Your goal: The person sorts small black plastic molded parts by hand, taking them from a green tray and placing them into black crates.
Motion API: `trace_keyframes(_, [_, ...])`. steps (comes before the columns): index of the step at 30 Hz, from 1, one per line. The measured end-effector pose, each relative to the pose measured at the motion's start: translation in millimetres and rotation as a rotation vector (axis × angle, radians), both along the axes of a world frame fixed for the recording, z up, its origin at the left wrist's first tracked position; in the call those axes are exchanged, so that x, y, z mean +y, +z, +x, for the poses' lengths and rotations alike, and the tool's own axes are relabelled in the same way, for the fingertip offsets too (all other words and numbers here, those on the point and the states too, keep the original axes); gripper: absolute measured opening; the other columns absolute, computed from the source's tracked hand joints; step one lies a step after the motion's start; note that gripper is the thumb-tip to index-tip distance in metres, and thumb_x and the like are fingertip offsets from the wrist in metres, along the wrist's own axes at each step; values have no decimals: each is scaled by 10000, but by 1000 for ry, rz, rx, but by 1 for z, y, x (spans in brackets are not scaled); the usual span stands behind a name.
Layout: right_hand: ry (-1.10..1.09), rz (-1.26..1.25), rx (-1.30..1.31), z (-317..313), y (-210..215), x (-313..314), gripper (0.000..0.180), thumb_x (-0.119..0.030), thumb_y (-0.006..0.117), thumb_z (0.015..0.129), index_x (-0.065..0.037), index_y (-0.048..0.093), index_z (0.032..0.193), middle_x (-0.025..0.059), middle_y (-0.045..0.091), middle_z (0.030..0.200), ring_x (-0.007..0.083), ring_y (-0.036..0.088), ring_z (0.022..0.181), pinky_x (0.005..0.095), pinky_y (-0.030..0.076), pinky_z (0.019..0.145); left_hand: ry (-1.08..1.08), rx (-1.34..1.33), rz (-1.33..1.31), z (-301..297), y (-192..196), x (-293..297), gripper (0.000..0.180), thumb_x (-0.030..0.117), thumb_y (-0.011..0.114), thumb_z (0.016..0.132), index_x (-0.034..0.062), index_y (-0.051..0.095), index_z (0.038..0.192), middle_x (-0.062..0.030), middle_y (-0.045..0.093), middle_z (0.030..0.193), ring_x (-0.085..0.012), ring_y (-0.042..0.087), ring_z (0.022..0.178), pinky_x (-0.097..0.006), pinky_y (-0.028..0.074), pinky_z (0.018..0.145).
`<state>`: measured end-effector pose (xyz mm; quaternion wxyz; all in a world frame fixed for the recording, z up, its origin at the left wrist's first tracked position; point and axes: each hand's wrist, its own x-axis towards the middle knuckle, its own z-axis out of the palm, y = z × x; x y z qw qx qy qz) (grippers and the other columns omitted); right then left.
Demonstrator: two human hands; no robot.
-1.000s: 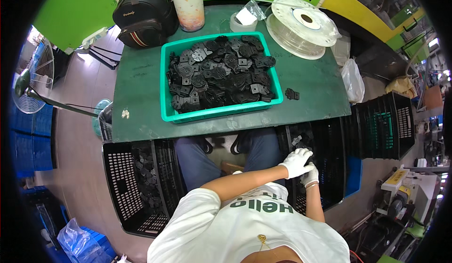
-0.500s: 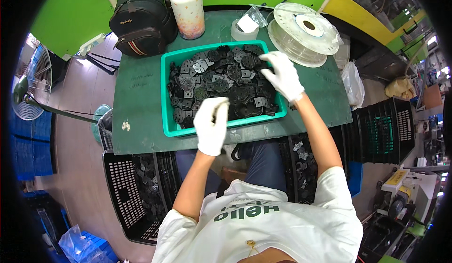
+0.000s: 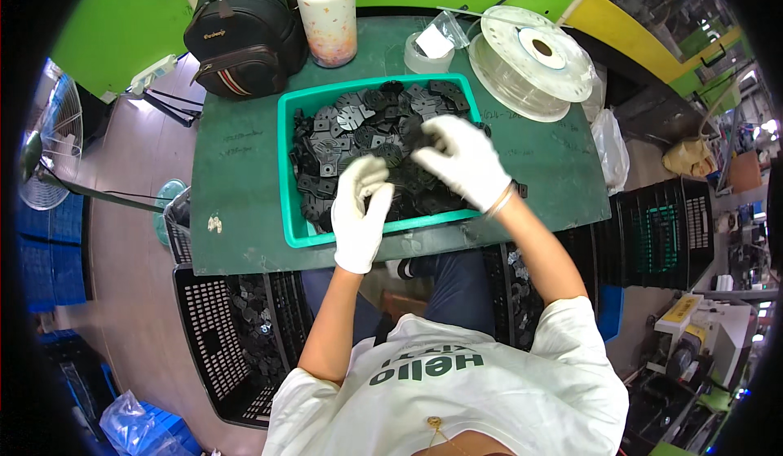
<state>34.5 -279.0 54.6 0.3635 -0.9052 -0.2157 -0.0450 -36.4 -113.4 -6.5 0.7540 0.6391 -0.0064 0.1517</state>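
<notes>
A green rectangular tray [image 3: 287, 166] on the table holds a heap of small black plastic parts [image 3: 330, 142], some flat and some rounded. Both my hands wear white gloves. My left hand [image 3: 360, 215] hovers over the tray's near edge, its fingers curved and its thumb apart, with nothing visible between them. Over the right half of the heap, my right hand [image 3: 469, 162] pinches a black plastic part [image 3: 418, 135] between thumb and fingers. The fingers partly cover that part. A single dark part [image 3: 519, 188] shows beside my right wrist, on the table.
Along the back of the green table [image 3: 236, 203] stand a black backpack [image 3: 245, 36], a white bottle [image 3: 328, 24], a tape roll [image 3: 427, 55] and a large clear reel [image 3: 526, 68]. Black crates [image 3: 216, 338] with parts flank my legs. A fan [image 3: 57, 146] stands left.
My right hand has moved left and nearer, from the tray's far right corner to over the heap, now with a black plastic part. My left hand's fingers have opened slightly.
</notes>
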Motion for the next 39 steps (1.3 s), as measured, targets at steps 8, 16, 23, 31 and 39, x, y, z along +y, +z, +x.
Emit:
trace_keyframes(8, [186,94,-41,-31,-15,32,316,-252,606,796,-40,576,1029,143,604,933,299,596,867,372,483,752,-116,110,-581,5,10,9,323,159,490,924,-26,438,1184,-204,537,1144,-286,570,1017,-376,502,844])
trace_keyframes(16, [-291,-295,-93,53,-34,3,380,-362,663,747,-73,554,968,149,614,914,326,605,853,426,486,736,-189,125,-760,9,6,23,672,564,379,889,15,366,1276,-223,543,1091,-271,605,789,-360,522,648])
trace_keyframes(23, [-321,-329,-101,57,-38,2,341,-267,640,728,-52,570,983,149,626,916,321,614,847,411,489,750,-249,254,-982,13,11,25,847,735,245,813,34,410,1259,-209,542,1101,-301,562,829,-387,476,671])
trace_keyframes(31, [-5,121,-120,-26,-14,48,266,-205,637,733,-69,585,956,121,598,833,286,606,760,376,496,699,-176,80,-776,12,-1,18,595,323,612,860,-16,357,1278,-233,466,1236,-337,487,1129,-451,430,921])
trace_keyframes(39, [-126,-166,-354,11,-18,7,240,-219,650,755,-97,579,949,109,579,854,302,568,796,394,475,715,-141,239,-925,11,4,23,336,51,543,843,12,444,1162,-176,545,1057,-311,561,993,-458,515,801])
